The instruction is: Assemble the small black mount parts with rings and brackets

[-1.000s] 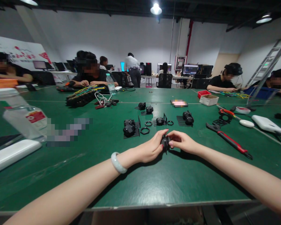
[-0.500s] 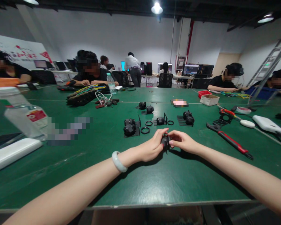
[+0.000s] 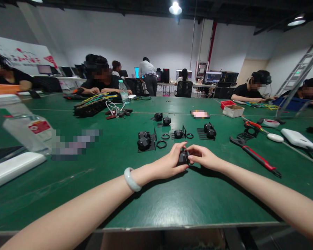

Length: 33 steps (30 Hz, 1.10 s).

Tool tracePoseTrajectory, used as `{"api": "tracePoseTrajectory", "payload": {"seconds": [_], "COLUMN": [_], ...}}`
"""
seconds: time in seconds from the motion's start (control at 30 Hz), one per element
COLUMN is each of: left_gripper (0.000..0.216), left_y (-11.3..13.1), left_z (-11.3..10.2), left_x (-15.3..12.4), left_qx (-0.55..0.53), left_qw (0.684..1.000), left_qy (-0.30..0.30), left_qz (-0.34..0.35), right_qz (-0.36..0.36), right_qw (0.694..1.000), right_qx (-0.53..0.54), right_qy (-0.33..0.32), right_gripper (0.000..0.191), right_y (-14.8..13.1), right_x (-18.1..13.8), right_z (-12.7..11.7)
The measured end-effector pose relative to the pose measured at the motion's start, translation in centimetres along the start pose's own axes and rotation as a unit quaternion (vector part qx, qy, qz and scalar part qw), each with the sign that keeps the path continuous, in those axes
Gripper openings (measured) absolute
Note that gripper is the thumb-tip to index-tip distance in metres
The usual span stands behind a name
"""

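Note:
Both my hands meet over the green table [image 3: 156,201], pinching one small black plastic part [image 3: 184,157] between them. My left hand [image 3: 169,162], with a pale bangle on its wrist, curls its fingers round the part's left side. My right hand [image 3: 202,156] grips it from the right with thumb and fingertips. Just beyond lie more black parts: a bracket with connectors [image 3: 144,141], a loose ring [image 3: 161,144], a small bracket piece [image 3: 179,133] and another assembly [image 3: 209,131].
A red-handled wrench [image 3: 254,155] lies to the right, with a white device [image 3: 297,138] and tape roll [image 3: 270,123] behind it. A plastic bottle [image 3: 26,126] and white slab [image 3: 13,168] sit at left. Other people work at the table's far side.
The black part has turned a little between my fingers, and my left thumb has slid under it. Both arms stay in place.

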State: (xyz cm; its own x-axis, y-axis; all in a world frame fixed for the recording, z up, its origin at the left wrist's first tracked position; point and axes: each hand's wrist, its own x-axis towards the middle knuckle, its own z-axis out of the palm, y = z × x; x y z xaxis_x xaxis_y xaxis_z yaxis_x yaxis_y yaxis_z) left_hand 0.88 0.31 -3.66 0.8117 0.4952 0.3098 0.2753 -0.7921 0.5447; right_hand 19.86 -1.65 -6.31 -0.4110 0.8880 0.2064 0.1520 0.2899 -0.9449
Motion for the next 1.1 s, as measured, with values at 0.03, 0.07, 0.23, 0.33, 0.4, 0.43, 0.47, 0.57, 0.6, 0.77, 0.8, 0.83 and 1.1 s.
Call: {"api": "tracePoseTrajectory", "payload": {"seconds": [0.03, 0.07, 0.23, 0.33, 0.4, 0.43, 0.47, 0.57, 0.6, 0.77, 0.8, 0.83, 1.1], "left_gripper": [0.070, 0.070, 0.072, 0.070, 0.068, 0.067, 0.066, 0.064, 0.063, 0.058, 0.058, 0.058, 0.059], "left_y": [0.01, 0.04, 0.19, 0.29, 0.36, 0.38, 0.38, 0.35, 0.32, 0.27, 0.28, 0.29, 0.35], "left_z": [-0.01, -0.01, -0.05, -0.11, -0.15, -0.16, -0.17, -0.16, -0.16, -0.22, -0.24, -0.25, -0.25], "left_x": [-0.02, -0.04, -0.03, 0.01, 0.02, 0.01, 0.01, -0.02, -0.03, -0.05, -0.05, -0.04, -0.07], "left_qx": [0.001, 0.003, -0.002, -0.002, -0.002, -0.002, 0.001, 0.010, 0.012, 0.010, 0.010, 0.009, 0.007], "left_qw": [1.000, 1.000, 1.000, 0.999, 0.999, 0.999, 0.999, 0.999, 0.999, 0.999, 0.999, 0.999, 1.000], "left_qy": [0.002, 0.005, -0.006, -0.010, -0.011, -0.011, -0.012, -0.013, -0.014, -0.012, -0.011, -0.010, -0.004], "left_qz": [-0.004, -0.009, -0.028, -0.034, -0.038, -0.038, -0.038, -0.036, -0.036, -0.032, -0.030, -0.029, -0.025], "right_qz": [0.000, 0.001, 0.002, -0.006, -0.007, -0.006, -0.004, -0.001, -0.001, -0.002, -0.002, -0.002, -0.006], "right_qw": [1.000, 1.000, 1.000, 1.000, 1.000, 1.000, 1.000, 1.000, 1.000, 1.000, 1.000, 1.000, 1.000], "right_qx": [-0.001, -0.002, -0.002, -0.001, -0.001, -0.001, -0.001, -0.001, -0.003, 0.012, 0.016, 0.018, -0.002], "right_qy": [0.000, 0.000, -0.001, -0.003, -0.003, -0.002, -0.002, -0.003, -0.004, -0.022, -0.022, -0.018, -0.001], "right_gripper": [0.031, 0.031, 0.031, 0.030, 0.030, 0.030, 0.031, 0.032, 0.033, 0.045, 0.047, 0.048, 0.041], "right_y": [0.00, -0.01, -0.23, -0.21, -0.11, -0.05, 0.00, 0.03, 0.00, -0.16, -0.15, -0.13, -0.04], "right_x": [0.00, 0.00, -0.05, -0.05, -0.01, 0.02, 0.04, 0.07, 0.06, -0.13, -0.17, -0.20, -0.21], "right_z": [0.00, 0.00, 0.08, 0.09, 0.08, 0.06, 0.04, -0.08, -0.13, -0.16, -0.12, -0.08, -0.05]}}
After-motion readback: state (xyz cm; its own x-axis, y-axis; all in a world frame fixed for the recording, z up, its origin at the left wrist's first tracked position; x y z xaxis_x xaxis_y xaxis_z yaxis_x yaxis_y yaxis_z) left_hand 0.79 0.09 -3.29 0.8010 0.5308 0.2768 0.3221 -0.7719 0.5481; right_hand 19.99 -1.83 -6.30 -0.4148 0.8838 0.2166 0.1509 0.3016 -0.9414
